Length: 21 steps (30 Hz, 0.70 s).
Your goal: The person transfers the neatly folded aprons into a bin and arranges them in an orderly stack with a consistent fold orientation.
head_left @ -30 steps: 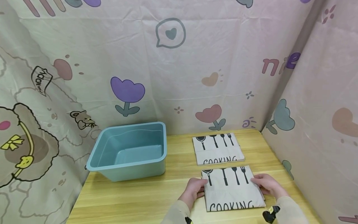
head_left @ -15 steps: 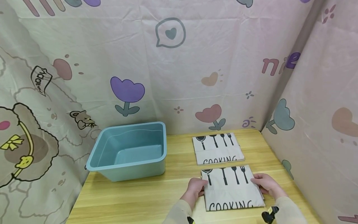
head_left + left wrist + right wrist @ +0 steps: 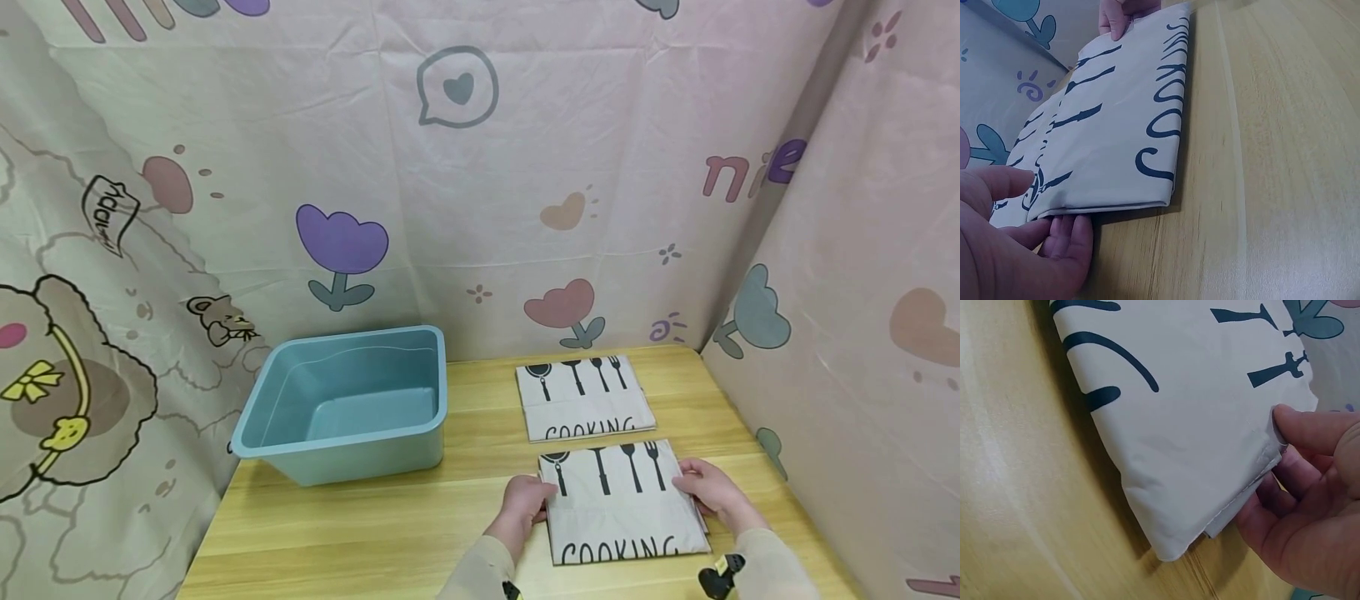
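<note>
The near cloth (image 3: 626, 512), white and folded flat into a rectangle, is located at the front right of the bench (image 3: 352, 533), between the person's two hands. Its printed face is up: dark utensil silhouettes along the far part, the word COOKING along the near edge.

Left hand (image 3: 523, 500): grips the left edge of the near cloth, thumb above and fingers tucked beneath. Right hand (image 3: 711, 490): pinches the opposite edge, thumb pressed on the top face, fingers curled below; here I can see the stacked layers of the fold and a line of stitching. Both wrists emerge from pale sleeves, and a black and yellow fitting (image 3: 720, 575) sits at the right cuff.

The far cloth (image 3: 585, 408), matching in print and also folded, lies flat just beyond the near cloth, toward the rear of the bench. A blue rectangular bin (image 3: 352, 454) stands upright at the rear left, well apart from both hands, its opening facing up. Pale fabric curtains (image 3: 480, 192) printed with flowers, hearts and cartoon animals enclose the rear and sides.
</note>
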Each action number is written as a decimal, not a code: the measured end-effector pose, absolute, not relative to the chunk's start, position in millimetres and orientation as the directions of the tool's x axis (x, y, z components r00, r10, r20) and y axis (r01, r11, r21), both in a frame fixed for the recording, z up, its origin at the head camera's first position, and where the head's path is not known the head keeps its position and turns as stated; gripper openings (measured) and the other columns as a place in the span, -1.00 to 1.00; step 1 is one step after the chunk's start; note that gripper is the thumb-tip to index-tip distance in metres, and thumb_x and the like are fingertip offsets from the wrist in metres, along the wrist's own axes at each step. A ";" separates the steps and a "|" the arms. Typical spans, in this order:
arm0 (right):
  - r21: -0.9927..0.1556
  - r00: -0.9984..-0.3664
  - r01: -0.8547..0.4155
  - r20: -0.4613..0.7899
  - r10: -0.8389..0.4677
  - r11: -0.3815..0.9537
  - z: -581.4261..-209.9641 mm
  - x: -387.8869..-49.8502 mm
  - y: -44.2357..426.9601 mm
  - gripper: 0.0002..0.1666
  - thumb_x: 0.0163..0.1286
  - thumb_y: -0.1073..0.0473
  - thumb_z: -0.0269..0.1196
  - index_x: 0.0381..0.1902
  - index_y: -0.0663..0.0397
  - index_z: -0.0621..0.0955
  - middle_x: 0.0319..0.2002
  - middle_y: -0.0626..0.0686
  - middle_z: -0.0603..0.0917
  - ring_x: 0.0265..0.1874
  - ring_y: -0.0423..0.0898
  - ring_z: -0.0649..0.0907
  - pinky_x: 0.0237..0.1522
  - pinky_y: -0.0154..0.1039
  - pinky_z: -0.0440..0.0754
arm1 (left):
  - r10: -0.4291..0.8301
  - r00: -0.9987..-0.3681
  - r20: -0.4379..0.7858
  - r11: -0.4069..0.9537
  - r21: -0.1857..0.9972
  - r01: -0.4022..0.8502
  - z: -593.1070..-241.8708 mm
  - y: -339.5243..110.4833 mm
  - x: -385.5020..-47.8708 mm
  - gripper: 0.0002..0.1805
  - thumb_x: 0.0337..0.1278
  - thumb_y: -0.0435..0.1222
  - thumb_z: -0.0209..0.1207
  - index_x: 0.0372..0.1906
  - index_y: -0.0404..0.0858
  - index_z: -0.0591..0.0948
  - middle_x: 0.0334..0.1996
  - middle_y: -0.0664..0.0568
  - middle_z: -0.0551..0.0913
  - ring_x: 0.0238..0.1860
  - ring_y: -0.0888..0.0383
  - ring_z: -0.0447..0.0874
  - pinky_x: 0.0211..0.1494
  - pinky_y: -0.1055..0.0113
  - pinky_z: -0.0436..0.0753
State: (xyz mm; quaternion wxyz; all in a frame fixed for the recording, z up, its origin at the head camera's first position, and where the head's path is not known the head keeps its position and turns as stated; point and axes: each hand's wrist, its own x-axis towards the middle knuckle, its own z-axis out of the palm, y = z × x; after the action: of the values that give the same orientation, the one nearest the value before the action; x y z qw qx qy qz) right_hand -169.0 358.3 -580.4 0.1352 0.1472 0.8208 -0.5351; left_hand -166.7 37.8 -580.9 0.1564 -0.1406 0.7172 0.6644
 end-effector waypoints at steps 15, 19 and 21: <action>-0.856 -0.962 0.272 -0.257 0.094 0.440 -584.9 -169.0 359.6 -0.79 0.36 0.40 0.20 -0.13 0.41 0.42 -0.29 0.04 0.63 -0.32 -0.14 0.53 -0.27 -0.28 0.50 | -0.001 -0.925 -0.380 0.090 0.921 -0.378 -582.8 33.5 -168.3 -0.67 0.07 -0.46 0.27 -0.09 -0.62 0.57 -0.32 -0.09 0.65 -0.36 0.13 0.62 -0.23 0.23 0.68; -0.857 -0.961 0.276 -0.261 0.097 0.435 -585.0 -168.4 359.3 -0.79 0.38 0.39 0.20 -0.12 0.39 0.42 -0.26 0.07 0.65 -0.31 -0.14 0.54 -0.26 -0.27 0.51 | -0.002 -0.924 -0.383 0.086 0.920 -0.382 -583.8 33.8 -168.9 -0.66 0.07 -0.48 0.26 -0.07 -0.64 0.56 -0.32 -0.09 0.67 -0.35 0.11 0.64 -0.21 0.21 0.69; -0.856 -0.960 0.279 -0.265 0.094 0.434 -585.7 -168.4 359.8 -0.79 0.40 0.37 0.20 -0.12 0.38 0.42 -0.23 0.11 0.66 -0.29 -0.14 0.55 -0.24 -0.26 0.50 | -0.004 -0.924 -0.382 0.086 0.921 -0.381 -584.2 34.2 -168.8 -0.64 0.07 -0.49 0.25 -0.04 -0.65 0.55 -0.30 -0.12 0.68 -0.33 0.10 0.65 -0.19 0.20 0.69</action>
State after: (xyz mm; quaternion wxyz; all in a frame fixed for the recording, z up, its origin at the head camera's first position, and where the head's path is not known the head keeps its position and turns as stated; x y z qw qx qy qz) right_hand -168.4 359.8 -585.7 0.0890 0.1108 0.8422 -0.5201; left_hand -168.8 34.2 -584.2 0.1423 -0.1332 0.7229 0.6629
